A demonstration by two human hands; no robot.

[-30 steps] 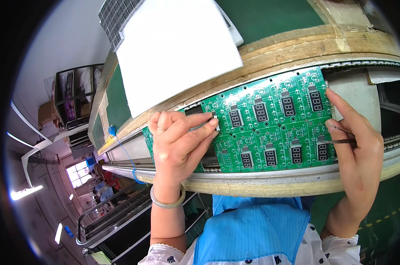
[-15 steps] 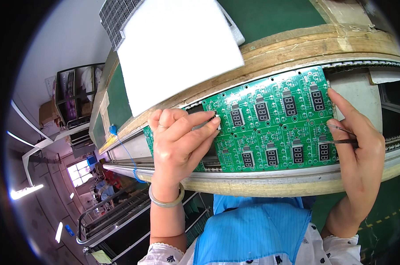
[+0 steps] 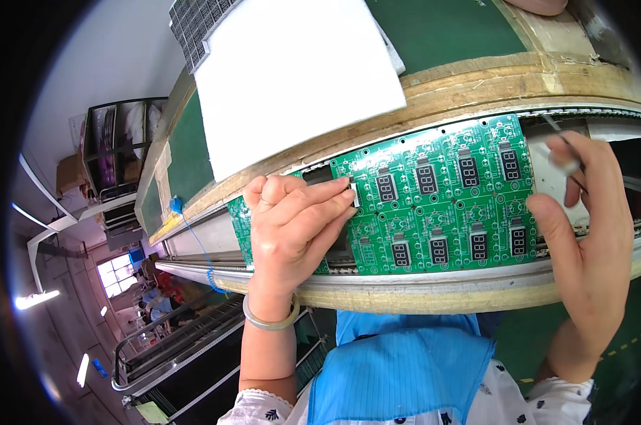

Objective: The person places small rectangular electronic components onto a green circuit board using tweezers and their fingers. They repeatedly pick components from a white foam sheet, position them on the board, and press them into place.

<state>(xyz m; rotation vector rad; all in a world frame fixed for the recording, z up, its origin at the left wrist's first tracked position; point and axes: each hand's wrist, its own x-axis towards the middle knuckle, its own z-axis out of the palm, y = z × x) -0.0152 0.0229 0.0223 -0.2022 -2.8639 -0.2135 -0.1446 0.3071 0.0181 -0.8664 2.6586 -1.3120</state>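
Observation:
A green circuit board panel (image 3: 441, 198) lies across the rails, carrying two rows of small black digit displays (image 3: 468, 172). At its left end, my left hand (image 3: 292, 227) is closed in a pinch, thumb and forefinger on a small white-sided part (image 3: 354, 194) that looks like another display; the fingers partly cover it. My right hand (image 3: 593, 212) is by the panel's right end, its thumb close to the board edge. Curled fingers of that hand hold thin metal tweezers (image 3: 567, 152), blurred, pointing up and away from the board.
A white foam sheet (image 3: 299, 78) lies on the far bench, beside a tray of dark displays (image 3: 196, 28). Wooden edging (image 3: 469, 81) and metal rails run along the panel. Part of another green board (image 3: 239, 230) shows left of my left hand. A blue coiled cord (image 3: 210, 278) hangs at left.
My right hand has shifted right, off the board's right edge, and the tweezers have swung from lying over the board to pointing up. My left hand keeps its pinch at the same spot.

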